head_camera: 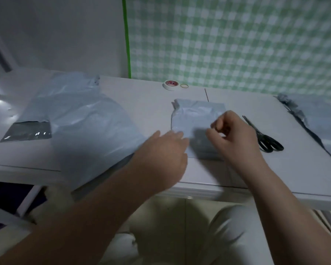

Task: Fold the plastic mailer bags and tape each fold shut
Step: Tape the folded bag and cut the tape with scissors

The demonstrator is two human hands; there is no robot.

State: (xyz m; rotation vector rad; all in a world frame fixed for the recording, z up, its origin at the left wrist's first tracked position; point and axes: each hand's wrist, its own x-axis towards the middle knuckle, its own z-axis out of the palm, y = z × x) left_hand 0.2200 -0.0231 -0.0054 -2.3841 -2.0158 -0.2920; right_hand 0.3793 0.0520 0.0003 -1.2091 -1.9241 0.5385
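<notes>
A folded grey mailer bag point(197, 119) lies on the white table point(145, 104) in front of me. My left hand point(166, 148) rests on its near left edge with the fingers straight. My right hand point(235, 134) hovers over the bag's right part with its fingers curled and the thumb and forefinger close together. Nothing shows between them, and the picture is blurred there. A roll of tape point(170, 84) stands at the back of the table. Black scissors point(266, 138) lie just right of my right hand.
A pile of unfolded grey mailer bags point(80, 119) covers the table's left part and hangs over the front edge. More grey bags point(317, 115) lie at the far right. A rubber band point(184, 85) sits beside the tape. A green checked cloth hangs behind.
</notes>
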